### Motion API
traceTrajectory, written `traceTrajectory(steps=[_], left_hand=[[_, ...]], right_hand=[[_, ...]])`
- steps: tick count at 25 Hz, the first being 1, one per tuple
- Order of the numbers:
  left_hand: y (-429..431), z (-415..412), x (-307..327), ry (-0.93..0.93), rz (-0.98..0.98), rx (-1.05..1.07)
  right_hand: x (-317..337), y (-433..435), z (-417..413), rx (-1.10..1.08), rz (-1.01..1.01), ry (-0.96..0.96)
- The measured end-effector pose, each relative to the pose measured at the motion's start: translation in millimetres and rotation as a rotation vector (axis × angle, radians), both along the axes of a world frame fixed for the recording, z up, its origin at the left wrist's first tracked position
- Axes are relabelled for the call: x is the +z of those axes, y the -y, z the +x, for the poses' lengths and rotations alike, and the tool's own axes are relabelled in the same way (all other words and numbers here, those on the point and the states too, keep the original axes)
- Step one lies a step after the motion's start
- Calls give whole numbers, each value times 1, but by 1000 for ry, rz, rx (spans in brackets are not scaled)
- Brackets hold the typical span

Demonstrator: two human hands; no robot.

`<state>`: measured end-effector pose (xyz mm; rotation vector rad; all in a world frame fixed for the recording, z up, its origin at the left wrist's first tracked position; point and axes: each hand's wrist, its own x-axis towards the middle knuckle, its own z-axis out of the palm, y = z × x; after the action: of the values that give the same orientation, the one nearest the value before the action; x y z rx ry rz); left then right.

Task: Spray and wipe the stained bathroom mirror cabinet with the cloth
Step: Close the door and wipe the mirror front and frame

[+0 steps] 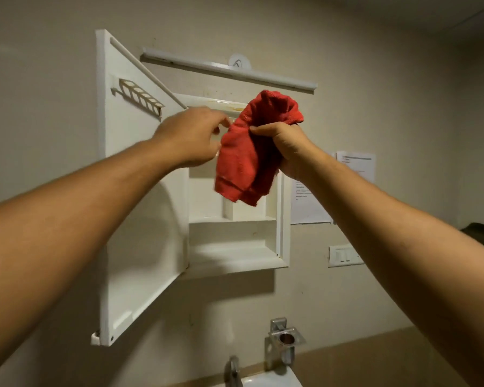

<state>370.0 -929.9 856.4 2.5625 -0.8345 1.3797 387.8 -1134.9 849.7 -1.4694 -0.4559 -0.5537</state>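
**At the open cabinet: red cloth bunched in the right hand**

Behind the raised hands, the upper shelves of the white cabinet are mostly covered by the cloth and the wrists. The door swings out at 9 o'clock and shows only its inner side, with a small slotted rack. Its front face is turned away. The fingertips of the left hand are blurred. They curl beside the cloth's left edge, but I cannot tell whether they pinch it or merely come close. Print on the papers is too small to read, and the basin is cut off by the bottom edge.

The right hand is clamped round the middle of the red cloth, thumb on top. The cloth bulges above the fist and hangs in folds below it, in front of the cabinet opening.

A brownish stain marks the cabinet's top ledge. On the beige wall, a tube light sits at 12 o'clock from the cabinet, the papers at 3 o'clock, and a switch plate at 4 o'clock. At 6 o'clock stand a metal holder and a tap over the basin.
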Motion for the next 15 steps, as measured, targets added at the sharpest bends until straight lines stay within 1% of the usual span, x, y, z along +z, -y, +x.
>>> traceTrajectory(steps=[1,3,4,5,6,7,9,10,11,12,14,15], left_hand=[[-9,-16,1,119,26,62],[-31,-45,2,317,-13,125],[-43,-57,-4,378,-60,166],[-56,-66,-14,389,-131,221],[-66,-72,-25,328,-226,273],[-76,-77,-40,196,-332,303],[-82,-80,-70,-135,-511,245],[-83,-83,-81,-243,-563,177],[-82,-85,-89,-289,-608,101],[-82,-86,-93,-294,-658,28],[-77,-88,-93,-269,-717,-77],[-73,-87,-93,-257,-710,-114]], right_hand=[[-1,-5,-9,-40,29,-4],[-5,-9,-25,-91,34,5],[-11,-11,-35,-101,21,9],[-19,-13,-44,-110,8,11],[-28,-16,-50,-118,-1,11],[-36,-20,-58,-122,-9,3],[-51,-27,-71,-120,-16,-36],[-56,-32,-79,-107,-19,-51],[-59,-35,-84,-98,-25,-57],[-62,-38,-90,-93,-35,-60],[-65,-41,-98,-92,-52,-65],[-66,-41,-101,-95,-63,-61]])
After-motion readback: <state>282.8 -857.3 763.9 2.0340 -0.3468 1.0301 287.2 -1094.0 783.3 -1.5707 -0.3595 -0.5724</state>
